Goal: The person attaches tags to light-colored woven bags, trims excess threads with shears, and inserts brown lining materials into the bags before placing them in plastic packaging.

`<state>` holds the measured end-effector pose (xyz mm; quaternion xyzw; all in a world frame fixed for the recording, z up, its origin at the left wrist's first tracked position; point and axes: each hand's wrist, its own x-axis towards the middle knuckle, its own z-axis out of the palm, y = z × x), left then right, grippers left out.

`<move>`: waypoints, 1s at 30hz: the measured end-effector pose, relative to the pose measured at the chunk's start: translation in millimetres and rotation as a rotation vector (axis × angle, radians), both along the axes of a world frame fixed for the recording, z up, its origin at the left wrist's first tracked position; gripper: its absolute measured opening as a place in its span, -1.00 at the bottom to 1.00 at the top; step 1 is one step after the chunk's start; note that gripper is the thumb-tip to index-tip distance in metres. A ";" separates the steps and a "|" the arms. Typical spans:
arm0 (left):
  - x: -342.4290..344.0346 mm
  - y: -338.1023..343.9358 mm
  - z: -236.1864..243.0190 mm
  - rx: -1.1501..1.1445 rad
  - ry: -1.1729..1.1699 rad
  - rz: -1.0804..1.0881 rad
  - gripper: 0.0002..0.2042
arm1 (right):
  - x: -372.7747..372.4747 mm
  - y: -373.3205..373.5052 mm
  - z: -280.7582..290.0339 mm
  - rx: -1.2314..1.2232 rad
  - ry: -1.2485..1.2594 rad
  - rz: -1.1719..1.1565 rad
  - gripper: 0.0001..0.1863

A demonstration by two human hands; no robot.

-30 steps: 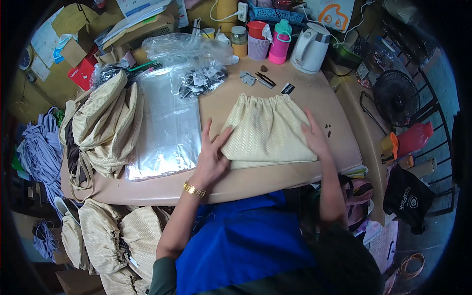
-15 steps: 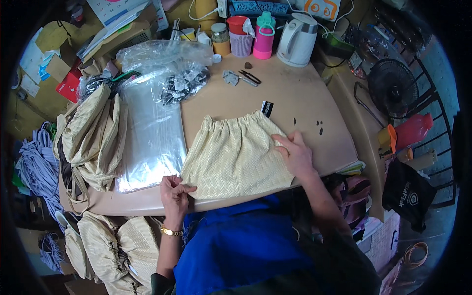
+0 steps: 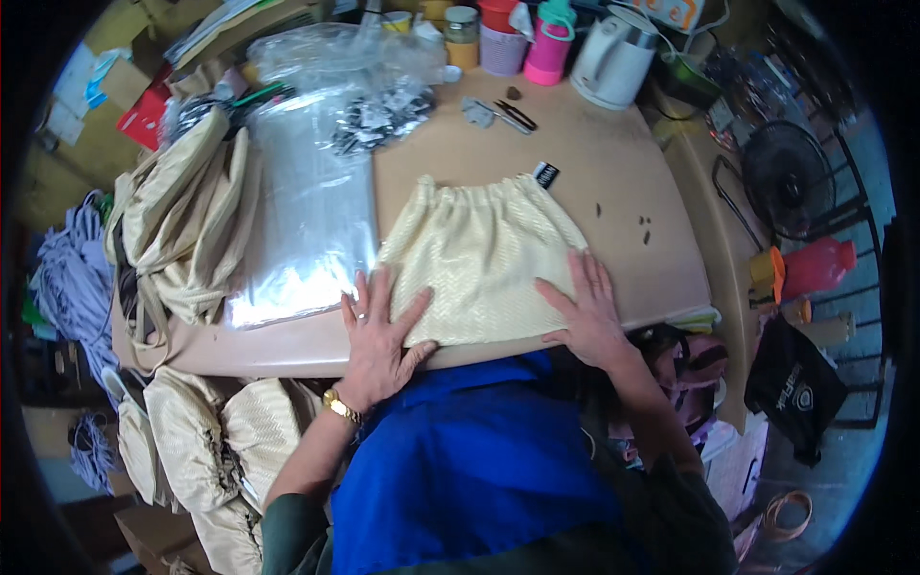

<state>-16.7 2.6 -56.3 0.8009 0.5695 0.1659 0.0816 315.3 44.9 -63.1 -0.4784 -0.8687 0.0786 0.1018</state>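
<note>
A cream woven fabric pouch (image 3: 484,259) with a gathered top lies flat near the table's front edge. A black label tag (image 3: 545,174) pokes out at its upper right corner. My left hand (image 3: 380,331) rests on the pouch's lower left side, fingers spread and stretched forward. On its lower right side lies my right hand (image 3: 589,311), also flat with the fingers apart. Neither hand grips anything. The pouch's bottom edge shows between the two hands.
Left of the pouch lies a stack of clear plastic bags (image 3: 307,220), beside piled cream bags (image 3: 187,220). Small silver packets (image 3: 383,117), thread snips (image 3: 516,116) and a white kettle (image 3: 614,59) stand or lie farther back. More cream pouches (image 3: 216,436) hang below the table's left front.
My left hand has let go of the pouch's lower left corner and spread flat. My right hand has opened out on the right side. The view has shifted, so the table sits higher.
</note>
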 end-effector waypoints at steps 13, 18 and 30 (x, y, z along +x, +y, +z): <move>-31.0 -45.2 -8.7 -0.370 -1.307 0.046 -0.33 | 4.0 19.0 6.4 -0.074 0.699 -0.241 -0.40; -79.3 -190.7 31.7 -0.132 -1.132 0.439 -0.31 | -106.1 4.9 52.6 -0.087 0.740 0.112 -0.59; -90.7 -401.1 3.0 -0.153 -1.555 1.313 -0.22 | -414.2 -46.4 -9.1 -0.417 0.508 1.138 -0.74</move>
